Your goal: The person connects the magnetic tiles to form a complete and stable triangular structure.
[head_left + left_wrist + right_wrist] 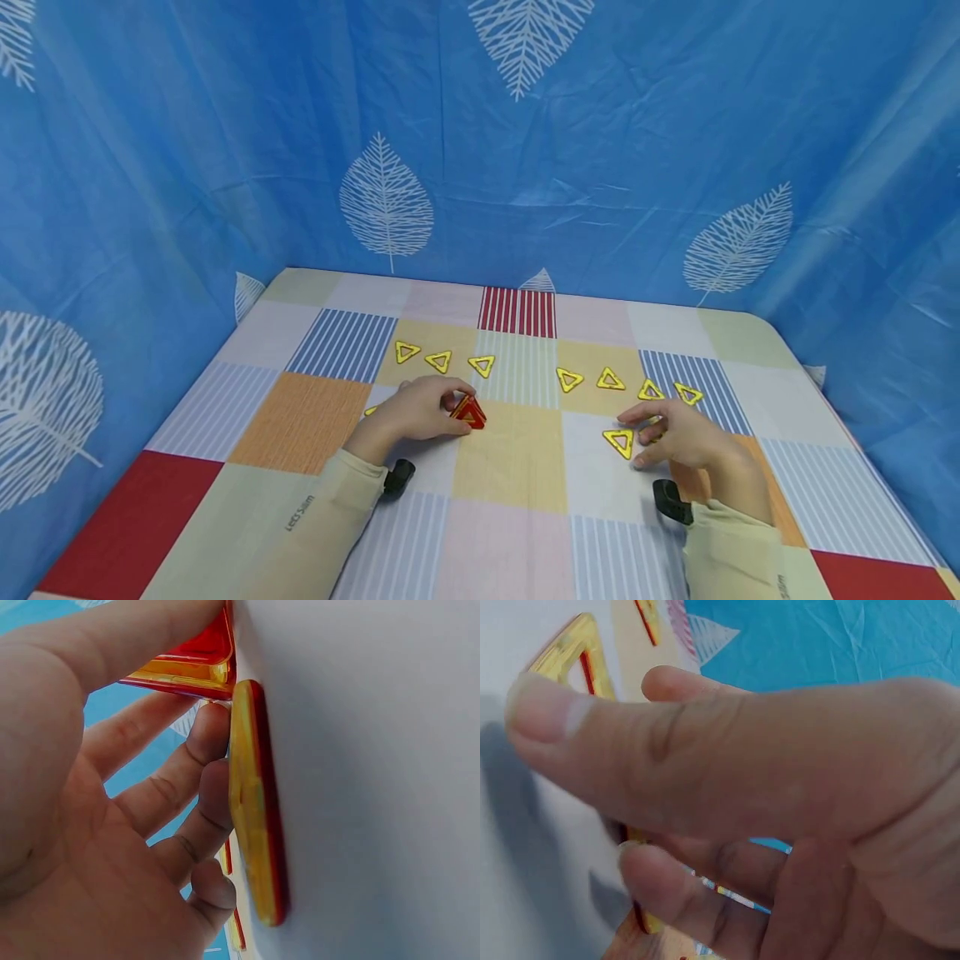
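Note:
My left hand (pixel 420 408) pinches a small red pyramid (pixel 468 412) of translucent triangle tiles between thumb and index finger. Up close in the left wrist view, the red pyramid (pixel 199 664) has yellow edges, and a flat yellow triangle tile (pixel 255 802) lies beneath the other fingers. My right hand (pixel 688 435) hovers low with fingers loosely bent, right beside a yellow triangle tile (pixel 619 442). In the right wrist view the thumb overlaps this yellow tile (pixel 592 656). Another yellow tile (pixel 650 924) shows under the right fingers, mostly hidden.
Three yellow triangle tiles (pixel 438 361) lie beyond the left hand. Several more yellow tiles (pixel 611 379) form a row beyond the right hand. The table carries a patchwork cloth (pixel 510 483), and a blue curtain (pixel 600 167) with white leaves surrounds its back and sides.

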Demonstrator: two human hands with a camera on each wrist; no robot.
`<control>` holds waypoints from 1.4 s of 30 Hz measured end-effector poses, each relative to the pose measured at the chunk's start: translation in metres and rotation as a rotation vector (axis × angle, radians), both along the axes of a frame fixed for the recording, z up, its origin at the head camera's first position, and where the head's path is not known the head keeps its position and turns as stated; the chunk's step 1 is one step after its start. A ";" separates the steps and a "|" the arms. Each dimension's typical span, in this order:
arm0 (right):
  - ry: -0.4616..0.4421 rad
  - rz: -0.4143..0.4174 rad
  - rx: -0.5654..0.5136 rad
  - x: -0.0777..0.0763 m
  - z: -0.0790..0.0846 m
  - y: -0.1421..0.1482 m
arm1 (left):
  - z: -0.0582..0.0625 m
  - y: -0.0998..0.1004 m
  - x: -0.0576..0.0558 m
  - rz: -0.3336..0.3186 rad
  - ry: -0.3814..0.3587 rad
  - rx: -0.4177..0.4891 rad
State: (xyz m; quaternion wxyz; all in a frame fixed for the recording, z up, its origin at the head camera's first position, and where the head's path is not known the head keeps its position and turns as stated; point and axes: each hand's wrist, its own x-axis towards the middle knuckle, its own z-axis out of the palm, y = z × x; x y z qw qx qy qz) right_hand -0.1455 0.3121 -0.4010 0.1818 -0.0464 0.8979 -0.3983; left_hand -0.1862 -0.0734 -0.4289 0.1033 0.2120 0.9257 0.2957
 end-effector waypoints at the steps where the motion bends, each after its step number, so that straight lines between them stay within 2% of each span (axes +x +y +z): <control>1: 0.003 -0.004 0.004 0.000 -0.001 0.000 | 0.000 0.000 0.000 0.002 0.000 0.001; 8: 0.026 -0.017 0.031 -0.001 -0.004 -0.003 | 0.002 0.000 0.001 0.007 -0.006 0.008; 13: 0.058 -0.016 0.088 -0.003 -0.005 -0.005 | 0.004 -0.001 0.001 0.001 -0.007 0.007; 21: 0.122 0.045 0.129 -0.005 -0.006 -0.007 | 0.003 -0.002 -0.001 0.001 -0.013 0.015; 29: 0.122 0.078 0.052 -0.010 -0.012 -0.016 | 0.002 -0.002 -0.002 0.003 -0.016 0.014; 34: 0.131 0.081 0.056 -0.013 -0.015 -0.023 | 0.001 -0.001 -0.002 0.013 -0.019 0.012; 42: 0.205 0.124 0.034 -0.016 -0.014 -0.038 | 0.000 -0.001 -0.001 0.011 -0.020 0.017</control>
